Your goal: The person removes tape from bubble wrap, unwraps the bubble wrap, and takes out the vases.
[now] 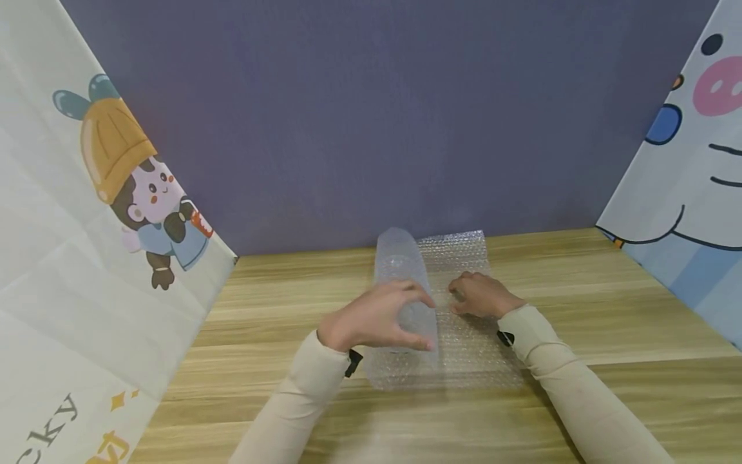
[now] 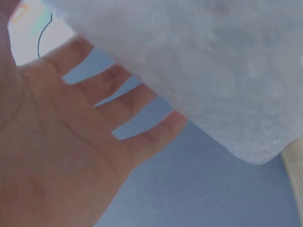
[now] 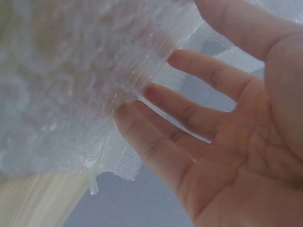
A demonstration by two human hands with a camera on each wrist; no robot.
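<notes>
On the table (image 1: 232, 361) at twelve o'clock lies the bubble wrap (image 1: 452, 351). Your left hand (image 1: 375, 317) and right hand (image 1: 481, 295) have fingers apart; holding loosely might let it unroll toward three o'clock.

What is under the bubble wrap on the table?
Under the flat bubble wrap, the wooden tabletop shows through. Beneath the rounded, cloudy part by the left hand, anything there is covered; I cannot tell.
</notes>
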